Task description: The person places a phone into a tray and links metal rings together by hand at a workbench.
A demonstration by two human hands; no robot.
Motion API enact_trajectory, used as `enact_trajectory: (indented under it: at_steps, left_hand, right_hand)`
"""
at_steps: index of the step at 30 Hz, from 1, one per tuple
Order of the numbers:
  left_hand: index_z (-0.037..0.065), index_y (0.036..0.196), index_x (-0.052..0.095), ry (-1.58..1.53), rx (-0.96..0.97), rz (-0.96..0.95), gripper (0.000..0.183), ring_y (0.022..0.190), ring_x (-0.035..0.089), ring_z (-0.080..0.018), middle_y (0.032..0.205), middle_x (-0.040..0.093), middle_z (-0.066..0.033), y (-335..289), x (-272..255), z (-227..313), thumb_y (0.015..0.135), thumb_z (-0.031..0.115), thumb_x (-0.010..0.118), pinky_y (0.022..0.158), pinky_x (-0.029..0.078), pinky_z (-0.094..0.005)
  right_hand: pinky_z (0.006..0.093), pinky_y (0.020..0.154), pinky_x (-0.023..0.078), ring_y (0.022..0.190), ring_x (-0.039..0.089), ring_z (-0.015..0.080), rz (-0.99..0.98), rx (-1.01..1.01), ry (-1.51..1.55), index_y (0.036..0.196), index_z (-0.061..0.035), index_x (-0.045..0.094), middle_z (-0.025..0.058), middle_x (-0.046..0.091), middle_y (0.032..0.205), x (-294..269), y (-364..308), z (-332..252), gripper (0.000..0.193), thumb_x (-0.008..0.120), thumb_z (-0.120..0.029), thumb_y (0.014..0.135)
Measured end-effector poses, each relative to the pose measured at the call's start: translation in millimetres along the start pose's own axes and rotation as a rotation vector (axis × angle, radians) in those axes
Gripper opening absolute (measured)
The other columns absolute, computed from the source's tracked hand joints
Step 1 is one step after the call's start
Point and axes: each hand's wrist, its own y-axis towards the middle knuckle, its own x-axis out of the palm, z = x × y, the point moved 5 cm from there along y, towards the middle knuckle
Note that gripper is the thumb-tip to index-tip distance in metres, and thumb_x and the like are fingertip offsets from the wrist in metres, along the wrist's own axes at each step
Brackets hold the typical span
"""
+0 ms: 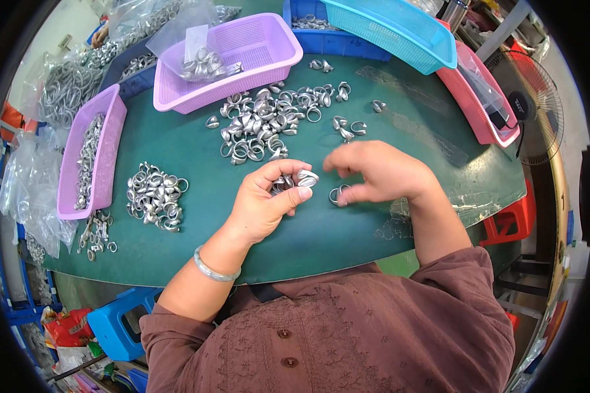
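Observation:
My left hand [263, 198] is closed round a few silver-coloured metal rings [307, 178], one of them pinched upright between thumb and fingertips; others sit deeper in the palm, partly hidden. To its right hovers my right hand [383, 175], slightly blurred, thumb and fingers apart. A single ring [334, 196] shows right by its thumb tip; whether they touch I cannot tell. Beyond both hands lies a large heap of similar rings [255, 124]. A smaller heap of rings [155, 196] is on the left, and a few loose rings [358, 128] lie past my right hand.
Purple baskets [170, 98] [113, 150] stand at the back and left of the green table [295, 242]. A turquoise basket [400, 39], a pink basket [469, 108] and a fan [537, 105] are at the right. Clear bags of metal parts [69, 92] crowd the far left.

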Motion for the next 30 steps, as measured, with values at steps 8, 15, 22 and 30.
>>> enact_trajectory:
  at_steps: [8, 15, 22, 30]
  left_hand:
    - [0.005, 0.113, 0.050, -0.280, -0.058, -0.025, 0.033, 0.072, 0.057, -0.0151, 0.093, 0.056, -0.0102, 4, -6, -3, 0.080, 0.003, 0.057, 0.050, 0.046, -0.0227]
    - [0.006, 0.110, 0.050, -0.598, -0.110, -0.124, 0.026, 0.076, 0.059, -0.0203, 0.100, 0.057, -0.0135, 6, -8, 3, 0.084, 0.013, 0.052, 0.051, 0.048, -0.0253]
    - [0.006, 0.087, 0.055, -0.215, -0.172, -0.086, 0.024, 0.072, 0.057, -0.0145, 0.086, 0.058, -0.0089, 2, -6, -9, 0.090, 0.030, 0.054, 0.048, 0.044, -0.0200]
    - [0.006, 0.087, 0.056, -0.033, -0.251, 0.032, 0.009, 0.062, 0.055, -0.0083, 0.075, 0.058, -0.0019, 0, -1, -5, 0.084, 0.013, 0.061, 0.045, 0.040, -0.0185]
  right_hand:
    - [0.0384, 0.069, 0.044, 0.078, 0.056, 0.0297, -0.266, 0.041, -0.153, 0.089, -0.0054, 0.054, 0.0093, 0.055, 0.084, 20, -4, 4, 0.034, 0.074, -0.014, 0.063]
    - [0.0384, 0.068, 0.044, 0.080, 0.056, 0.0304, -0.082, 0.077, 0.052, 0.086, -0.0033, 0.051, 0.0121, 0.055, 0.085, 13, 1, 6, 0.028, 0.071, -0.009, 0.067]
    - [0.0287, 0.061, 0.046, 0.073, 0.055, 0.0177, 0.029, 0.073, 0.179, 0.090, -0.0020, 0.054, 0.0072, 0.053, 0.085, 12, 7, -5, 0.026, 0.068, -0.003, 0.069]
    - [0.0279, 0.064, 0.047, 0.075, 0.055, 0.0175, 0.147, -0.114, 0.236, 0.091, -0.0020, 0.056, 0.0075, 0.052, 0.091, 18, 8, -17, 0.025, 0.068, -0.001, 0.070]
